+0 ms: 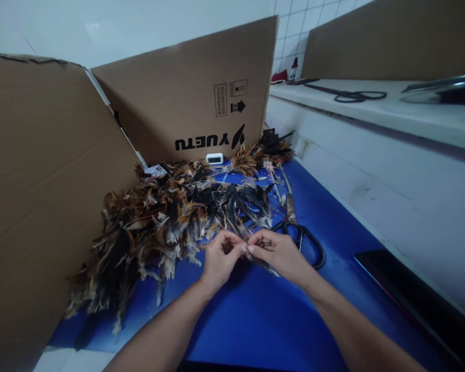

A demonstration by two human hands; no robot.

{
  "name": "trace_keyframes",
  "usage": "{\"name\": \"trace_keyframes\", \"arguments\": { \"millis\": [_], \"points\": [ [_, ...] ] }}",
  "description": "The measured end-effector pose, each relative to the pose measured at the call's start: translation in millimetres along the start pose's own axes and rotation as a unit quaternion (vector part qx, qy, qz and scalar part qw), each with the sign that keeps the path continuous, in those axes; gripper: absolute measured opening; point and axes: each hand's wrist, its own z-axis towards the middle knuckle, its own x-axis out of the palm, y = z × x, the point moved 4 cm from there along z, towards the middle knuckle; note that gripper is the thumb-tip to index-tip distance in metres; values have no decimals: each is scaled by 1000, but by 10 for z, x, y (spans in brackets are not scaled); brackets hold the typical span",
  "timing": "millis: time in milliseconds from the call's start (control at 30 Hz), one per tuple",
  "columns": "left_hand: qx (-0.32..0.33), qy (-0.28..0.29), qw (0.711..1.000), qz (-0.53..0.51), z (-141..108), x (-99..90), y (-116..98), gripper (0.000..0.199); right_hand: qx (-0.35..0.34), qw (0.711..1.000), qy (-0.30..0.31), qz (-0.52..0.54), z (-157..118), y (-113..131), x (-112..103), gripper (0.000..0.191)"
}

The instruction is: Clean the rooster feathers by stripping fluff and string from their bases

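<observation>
Between the fingertips of our left hand (219, 260) and right hand (283, 256), each pinching thumb to forefinger, we hold a small tuft of feathers (264, 264) that we judge unfinished. Well beyond the right hand, feather clusters (246, 160) look already gathered into bunches, while a large heap of loose feathers (155, 217) spreads beyond and left of our left hand, so much seems left to do; black-handled scissors (291, 211) lie just beside the right hand.
</observation>
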Motion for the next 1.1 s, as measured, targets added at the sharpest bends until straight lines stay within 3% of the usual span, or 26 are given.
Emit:
{"name": "trace_keyframes", "arguments": {
  "millis": [300,700,1100],
  "points": [
    [16,-26,1000,6,-1,-17,41,16,11,1000,-21,4,8,-19,27,19],
    [14,-42,999,-32,3,6,43,19,72,994,-25,84,-16,10,67,22],
    [-19,-55,996,-65,0,31,21,22,35,997,-31,59,-15,35,93,19]
  ]
}}
